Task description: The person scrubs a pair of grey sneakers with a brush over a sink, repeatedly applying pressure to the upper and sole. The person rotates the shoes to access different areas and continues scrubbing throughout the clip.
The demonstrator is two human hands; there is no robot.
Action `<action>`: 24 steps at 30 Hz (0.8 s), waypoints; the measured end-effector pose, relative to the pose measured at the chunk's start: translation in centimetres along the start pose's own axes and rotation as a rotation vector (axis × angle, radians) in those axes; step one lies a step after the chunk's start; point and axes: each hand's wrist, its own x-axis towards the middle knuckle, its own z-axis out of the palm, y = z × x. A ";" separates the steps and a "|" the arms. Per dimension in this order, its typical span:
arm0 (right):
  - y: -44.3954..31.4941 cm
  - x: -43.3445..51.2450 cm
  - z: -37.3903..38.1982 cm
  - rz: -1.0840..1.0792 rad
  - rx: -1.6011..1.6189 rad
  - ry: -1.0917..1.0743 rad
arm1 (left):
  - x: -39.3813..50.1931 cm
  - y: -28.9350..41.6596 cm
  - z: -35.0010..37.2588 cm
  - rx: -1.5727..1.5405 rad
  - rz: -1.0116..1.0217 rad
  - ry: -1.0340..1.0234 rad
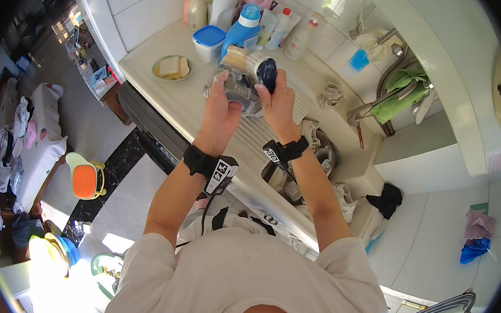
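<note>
My left hand [221,110] grips a wet, soapy grey shoe [240,89] above the ribbed washboard part of the sink counter. Its exact shape is partly hidden by foam and fingers. In my right hand [279,101] is a scrubbing brush [266,73] with a dark blue back, its pale bristles turned toward the left and against or very near the shoe. Below the right forearm lies a sink basin [269,172] holding wet cloth items and a tub. A green soap dish [172,68] with pale soap bars stands on the counter to the left.
Behind the hands stand a blue detergent bottle [240,31], a white tub with a blue lid [209,42] and several other bottles. A crumpled pale cloth [330,95] lies by the faucet [362,113]. A black cloth [385,201] hangs over the right edge.
</note>
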 end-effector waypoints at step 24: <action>-0.9 -1.5 -5.8 -0.054 -0.260 -0.049 | -1.5 -4.4 2.8 0.165 -0.021 0.016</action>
